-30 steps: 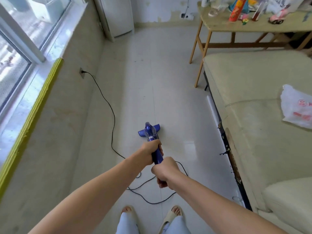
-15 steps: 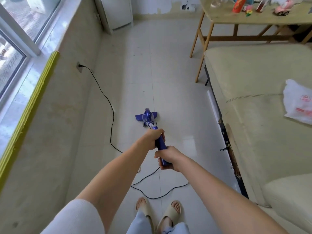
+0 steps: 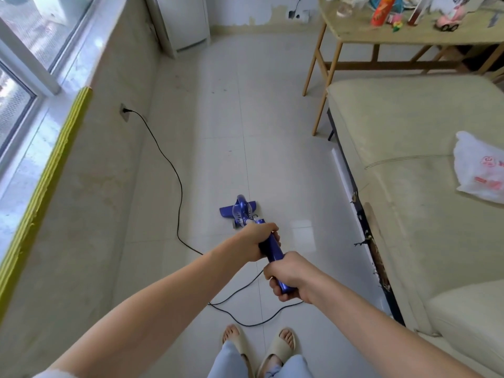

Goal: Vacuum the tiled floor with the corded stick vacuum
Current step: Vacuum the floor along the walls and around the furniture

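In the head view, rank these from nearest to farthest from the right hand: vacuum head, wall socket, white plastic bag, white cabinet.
1. Vacuum head, just ahead of the right hand on the floor.
2. White plastic bag, right, on the sofa.
3. Wall socket, left wall.
4. White cabinet, far left corner.

My left hand (image 3: pixel 256 241) sits ahead of my right hand (image 3: pixel 289 276) on the vacuum (image 3: pixel 242 211), its head on the floor (image 3: pixel 272 118) before me; cord (image 3: pixel 169 162) and wall socket (image 3: pixel 124 111) left, sofa (image 3: pixel 409 186) right, table (image 3: pixel 381 31) beyond it.
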### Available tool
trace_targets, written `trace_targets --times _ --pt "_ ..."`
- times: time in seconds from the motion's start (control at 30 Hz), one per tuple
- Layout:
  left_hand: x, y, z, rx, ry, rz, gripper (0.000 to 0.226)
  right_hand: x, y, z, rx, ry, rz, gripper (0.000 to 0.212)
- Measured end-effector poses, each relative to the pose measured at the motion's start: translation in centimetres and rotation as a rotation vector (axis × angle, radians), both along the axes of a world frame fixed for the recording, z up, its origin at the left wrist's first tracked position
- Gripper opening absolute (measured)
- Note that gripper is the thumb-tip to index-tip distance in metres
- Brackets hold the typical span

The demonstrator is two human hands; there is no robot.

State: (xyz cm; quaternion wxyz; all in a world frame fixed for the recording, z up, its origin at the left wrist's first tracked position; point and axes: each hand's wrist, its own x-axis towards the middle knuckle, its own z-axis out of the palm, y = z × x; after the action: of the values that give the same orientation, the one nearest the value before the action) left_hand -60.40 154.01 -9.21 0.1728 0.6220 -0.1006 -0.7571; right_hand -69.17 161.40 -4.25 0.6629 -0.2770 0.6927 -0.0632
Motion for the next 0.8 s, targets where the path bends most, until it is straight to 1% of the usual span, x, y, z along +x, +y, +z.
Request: trace_targets --times 0.17,0.33,0.47,0.63,0.8 --pt "0.8 -1.3 -2.1 -0.073 -0.080 0.018 0.014 1.7 -1.8 -4.2 0.005 0.022 -0.033 0.018" --pt "2.5 -5.1 -4.6 -0.156 -0.157 0.037 0.014 4.0 -6.0 -8.1 -0.040 0.047 -0.001 0.027" --pt "3.4 -7.7 -6.3 -0.175 -0.165 0.042 0.014 4.7 -8.7 -9.9 -0.029 0.023 -0.011 0.030" --pt "3.0 -8.2 -6.3 -0.192 -0.168 0.010 0.012 4.1 -8.9 -10.1 -0.043 0.030 -0.017 0.028" --pt "2.6 -6.2 -3.9 -0.173 -0.134 -0.004 0.009 3.2 -6.9 -6.9 -0.031 0.018 -0.011 0.029"
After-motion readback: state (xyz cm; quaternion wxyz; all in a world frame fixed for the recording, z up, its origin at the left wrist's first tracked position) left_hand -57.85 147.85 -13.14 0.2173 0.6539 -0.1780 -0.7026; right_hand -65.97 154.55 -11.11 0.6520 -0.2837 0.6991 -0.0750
